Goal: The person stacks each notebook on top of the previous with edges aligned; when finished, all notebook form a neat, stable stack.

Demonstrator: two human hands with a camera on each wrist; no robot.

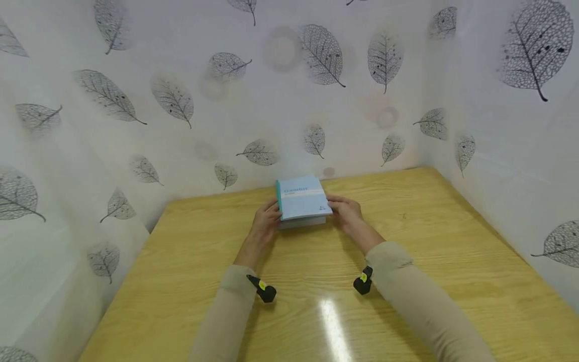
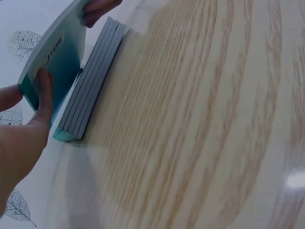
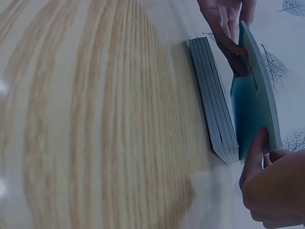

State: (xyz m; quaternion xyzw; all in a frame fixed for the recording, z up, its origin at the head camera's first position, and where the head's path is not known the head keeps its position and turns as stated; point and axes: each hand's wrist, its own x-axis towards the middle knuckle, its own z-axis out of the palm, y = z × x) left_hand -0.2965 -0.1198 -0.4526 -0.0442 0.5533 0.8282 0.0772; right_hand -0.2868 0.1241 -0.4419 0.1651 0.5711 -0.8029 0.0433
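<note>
A light blue notebook (image 1: 303, 198) with a teal spine is held by both hands, tilted above a stack of similar notebooks (image 1: 302, 222). At its spine side my left hand (image 1: 265, 221) pinches the edge; the left wrist view shows the fingers (image 2: 45, 90) under the teal back cover and the thumb at the spine. My right hand (image 1: 347, 213) grips the opposite edge, with a finger (image 3: 258, 143) against the underside in the right wrist view. Between the held notebook and the stack (image 3: 212, 95) a wedge-shaped gap shows. Several notebooks lie flat in that stack, on the table.
The wooden table (image 1: 181, 281) runs back to a white curtain (image 1: 289, 100) printed with grey leaves, close behind the stack. More curtain hangs along the left and right sides. Black wrist cameras (image 1: 267, 293) sit at both cuffs.
</note>
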